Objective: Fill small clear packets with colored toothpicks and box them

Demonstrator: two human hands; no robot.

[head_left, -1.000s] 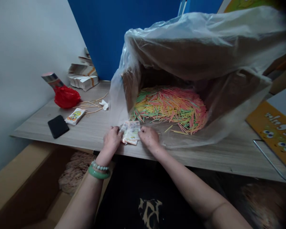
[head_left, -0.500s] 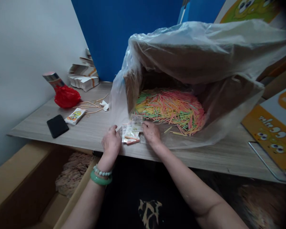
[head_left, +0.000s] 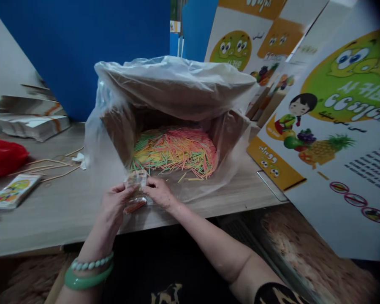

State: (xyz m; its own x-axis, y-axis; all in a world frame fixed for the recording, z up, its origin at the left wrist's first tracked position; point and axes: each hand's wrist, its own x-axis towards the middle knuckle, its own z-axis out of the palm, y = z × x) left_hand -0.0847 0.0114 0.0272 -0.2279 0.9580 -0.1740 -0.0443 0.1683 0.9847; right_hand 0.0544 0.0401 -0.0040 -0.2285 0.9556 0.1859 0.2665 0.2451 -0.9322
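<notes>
Near the front edge of the bench point(head_left: 66, 223), my left hand point(head_left: 112, 203) and right hand point(head_left: 160, 192) pinch clear packets point(head_left: 137, 179) between narrowed fingers, seemingly to steady them from both sides: at least two, overlap hiding the total. One carton point(head_left: 116, 134) opens towards me, presumably for easy reach; its coloured sticks point(head_left: 180, 150) are uncountable.

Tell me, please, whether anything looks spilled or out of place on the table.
A few loose sticks lie apart from the colourful heap, toward the front of the plastic-lined box, perhaps spilled. A crumpled white scrap on the table, left of the box, looks like stray litter.
</notes>
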